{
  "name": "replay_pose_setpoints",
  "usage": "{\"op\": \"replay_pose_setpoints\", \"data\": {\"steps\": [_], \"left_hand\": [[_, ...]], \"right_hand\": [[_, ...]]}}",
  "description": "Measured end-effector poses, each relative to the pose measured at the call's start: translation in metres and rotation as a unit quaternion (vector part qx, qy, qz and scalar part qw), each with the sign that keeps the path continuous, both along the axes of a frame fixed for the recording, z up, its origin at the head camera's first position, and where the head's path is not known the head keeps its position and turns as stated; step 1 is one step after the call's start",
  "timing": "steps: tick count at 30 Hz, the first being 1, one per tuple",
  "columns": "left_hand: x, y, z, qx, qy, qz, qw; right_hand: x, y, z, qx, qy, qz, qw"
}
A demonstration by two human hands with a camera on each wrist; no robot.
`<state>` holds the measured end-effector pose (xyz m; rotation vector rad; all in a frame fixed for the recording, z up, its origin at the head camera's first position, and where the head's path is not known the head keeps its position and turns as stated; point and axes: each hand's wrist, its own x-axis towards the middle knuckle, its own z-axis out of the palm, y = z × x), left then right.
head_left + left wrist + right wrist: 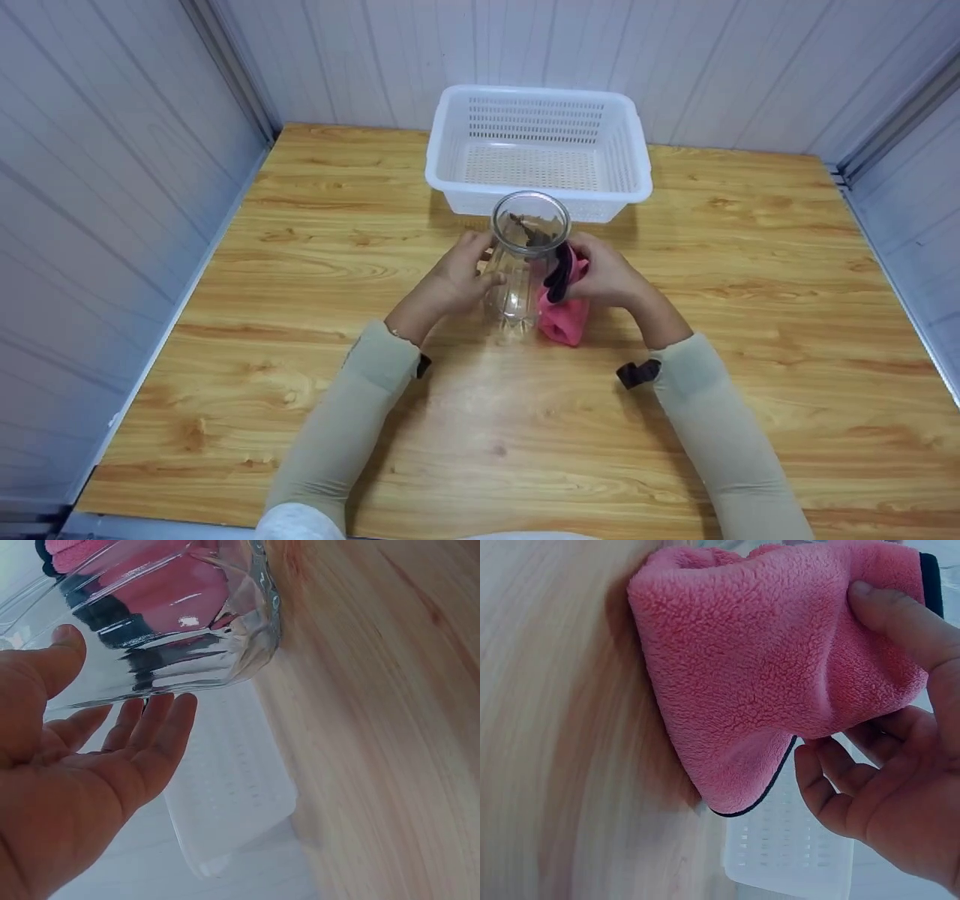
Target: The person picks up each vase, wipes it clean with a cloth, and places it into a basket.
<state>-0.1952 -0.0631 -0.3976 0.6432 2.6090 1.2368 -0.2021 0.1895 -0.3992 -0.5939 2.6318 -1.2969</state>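
OK so the thing to look at here is how the glass jar (514, 289) sits between the two hands; it's standing upright on the desk (495, 435), mouth up, so its long axis runs pretty much straight up and down, with a hand on either side. The left hand (459, 277) has its grip wrapped loosely round the glass — thumb on the near side, fingers round the far side — so the jar lies just to the right of that palm; that's the hand on bare glass, no cloth in between. The right hand (609, 274) has its grip pinched on the pink cloth (564, 319), thumb on one face and fingers tucked behind; the cloth is bunched up along the jar's right side, hanging down lengthwise next to the glass with its lower end at the desk. So going left to right it's left hand, jar, cloth, right hand; can't really tell if any right fingertips reach the glass itself, since the cloth and its dark trim (558, 276) get in the way. White basket (600, 193) is just behind all this, on the far side of the jar — near it, but not between the hands.
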Motion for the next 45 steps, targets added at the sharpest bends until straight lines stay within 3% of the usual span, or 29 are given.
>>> {"op": "replay_pose_setpoints", "data": {"steps": [4, 8, 11, 15, 21, 27, 33, 42, 45], "left_hand": [[0.003, 0.002, 0.004, -0.014, 0.017, -0.005, 0.9997], [0.003, 0.004, 0.005, 0.009, 0.007, -0.011, 0.9999], [0.003, 0.005, 0.004, 0.018, -0.001, -0.001, 0.9998], [0.004, 0.005, 0.003, 0.022, -0.018, 0.018, 0.9994], [0.005, 0.005, 0.004, 0.018, -0.027, 0.026, 0.9991], [0.006, 0.004, 0.006, 0.003, -0.005, 0.023, 0.9997], [0.006, 0.004, 0.007, -0.003, -0.009, 0.023, 0.9997], [0.006, 0.002, 0.007, -0.018, -0.002, 0.015, 0.9997], [0.006, 0.001, 0.006, -0.016, -0.009, 0.012, 0.9998]], "right_hand": [[-0.001, -0.001, 0.006, -0.029, 0.027, -0.002, 0.9992], [0.01, -0.006, 0.029, -0.06, 0.051, -0.009, 0.9969], [0.019, -0.011, 0.047, -0.091, 0.043, -0.016, 0.9948], [0.018, -0.011, 0.05, -0.135, 0.024, -0.025, 0.9903], [0.003, -0.005, 0.033, -0.121, 0.015, -0.04, 0.9918], [0.0, -0.003, 0.017, -0.026, 0.006, -0.025, 0.9993], [0.001, -0.004, 0.0, 0.054, 0.004, -0.027, 0.9982], [0.003, -0.005, -0.006, 0.055, 0.007, -0.035, 0.9978], [0.004, -0.004, -0.004, 0.029, 0.003, -0.044, 0.9986]]}}
